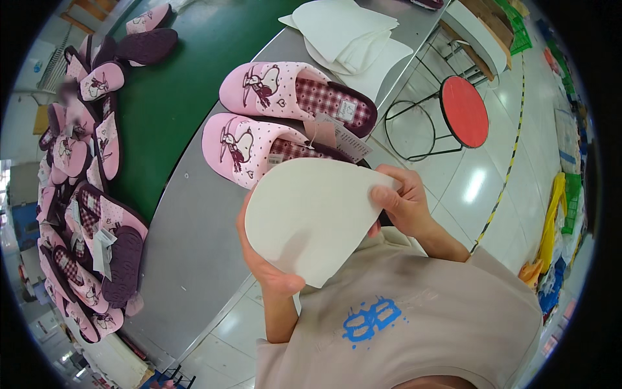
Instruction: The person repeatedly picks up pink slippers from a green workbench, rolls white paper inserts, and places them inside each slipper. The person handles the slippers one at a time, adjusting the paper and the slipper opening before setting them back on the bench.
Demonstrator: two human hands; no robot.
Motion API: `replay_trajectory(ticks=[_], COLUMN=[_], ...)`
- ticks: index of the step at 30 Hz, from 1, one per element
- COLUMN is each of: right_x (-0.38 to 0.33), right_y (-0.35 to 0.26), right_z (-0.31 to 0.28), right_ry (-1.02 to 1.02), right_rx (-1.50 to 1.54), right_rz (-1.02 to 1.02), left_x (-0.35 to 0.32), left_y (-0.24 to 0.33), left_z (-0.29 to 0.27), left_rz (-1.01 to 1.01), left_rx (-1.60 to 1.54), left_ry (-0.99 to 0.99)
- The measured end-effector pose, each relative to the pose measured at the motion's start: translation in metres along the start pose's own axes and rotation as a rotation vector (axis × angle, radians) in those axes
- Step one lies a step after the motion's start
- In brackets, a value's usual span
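A white, rounded sheet [308,214], like a stiff shoe insert, is held up in front of me. My left hand [267,267] grips its left and lower edge, thumb on the front and fingers hidden behind. At its right corner my right hand [409,200] pinches it, thumb on top. Just beyond lies a pair of pink slippers on the metal table: the far slipper [259,89] and the near slipper [230,148], partly covered by the sheet. Both have a cartoon dog print and checked lining. A white paper tag [346,139] hangs at their heels.
More white sheets [353,39] lie stacked at the far end of the grey metal table [188,240]. A green belt or surface [152,97] runs along its left, with many pink slippers [107,240] heaped beyond. A red round stool [464,111] stands on the tiled floor at right.
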State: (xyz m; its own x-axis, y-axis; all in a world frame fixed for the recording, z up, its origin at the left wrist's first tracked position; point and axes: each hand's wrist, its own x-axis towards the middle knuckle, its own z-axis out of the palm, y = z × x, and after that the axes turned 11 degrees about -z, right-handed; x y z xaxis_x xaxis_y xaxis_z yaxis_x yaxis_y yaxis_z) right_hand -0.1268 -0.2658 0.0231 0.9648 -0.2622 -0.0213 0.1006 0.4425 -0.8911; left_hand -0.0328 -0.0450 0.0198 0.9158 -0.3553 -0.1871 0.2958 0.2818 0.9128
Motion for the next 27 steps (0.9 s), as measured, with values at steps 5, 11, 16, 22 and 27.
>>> replay_trajectory(ticks=[5, 11, 16, 22, 27], right_x=[-0.002, -0.014, -0.020, -0.025, -0.004], right_y=[0.005, 0.032, 0.044, 0.034, 0.022], right_z=[0.014, 0.035, 0.046, 0.034, 0.019], right_ry=[0.012, -0.143, -0.347, -0.247, -0.352], right_rx=[0.205, 0.534, 0.741, -0.003, -0.586], right_rz=[0.283, 0.674, 0.650, 0.254, -0.744], left_x=[-0.005, 0.004, 0.003, 0.010, 0.008], left_y=[0.007, 0.008, 0.006, 0.020, 0.026], left_z=[0.008, 0.032, 0.014, -0.013, 0.010], left_rz=[-0.038, 0.015, -0.036, 0.142, 0.226], left_rx=[0.008, -0.210, -0.609, -0.483, -0.232], left_ry=[0.075, -0.077, -0.304, -0.188, 0.054])
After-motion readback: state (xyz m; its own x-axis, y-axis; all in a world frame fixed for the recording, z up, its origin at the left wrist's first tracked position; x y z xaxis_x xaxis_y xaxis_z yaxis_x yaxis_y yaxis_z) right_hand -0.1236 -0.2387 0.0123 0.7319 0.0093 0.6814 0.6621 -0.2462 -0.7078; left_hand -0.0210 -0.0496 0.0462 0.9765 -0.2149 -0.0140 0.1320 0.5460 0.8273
